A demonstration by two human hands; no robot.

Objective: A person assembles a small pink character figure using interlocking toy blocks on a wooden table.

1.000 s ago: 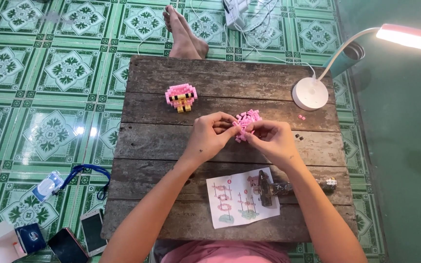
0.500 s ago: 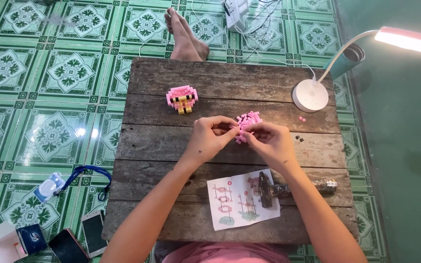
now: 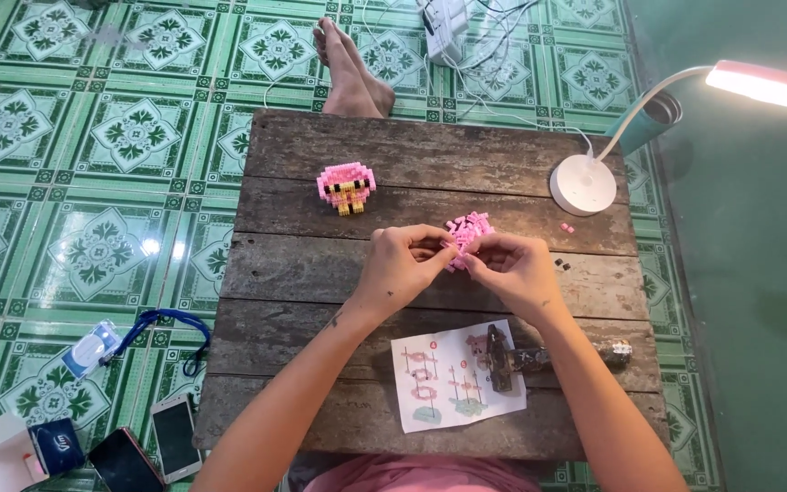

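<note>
Both hands, left hand [image 3: 404,264] and right hand [image 3: 514,269], pinch the pink brick model [image 3: 466,230]. Mid-assembly, apparently; next brick needs careful alignment.

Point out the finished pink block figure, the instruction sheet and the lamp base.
finished pink block figure [image 3: 346,187]: head view, on its pink top.
instruction sheet [image 3: 434,383]: head view, on its left half.
lamp base [image 3: 583,185]: head view, on its round white disc.

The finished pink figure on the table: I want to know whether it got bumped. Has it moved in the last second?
No. The finished pink figure sits on the same plank of the wooden table, equally left of the lamp base.
</note>
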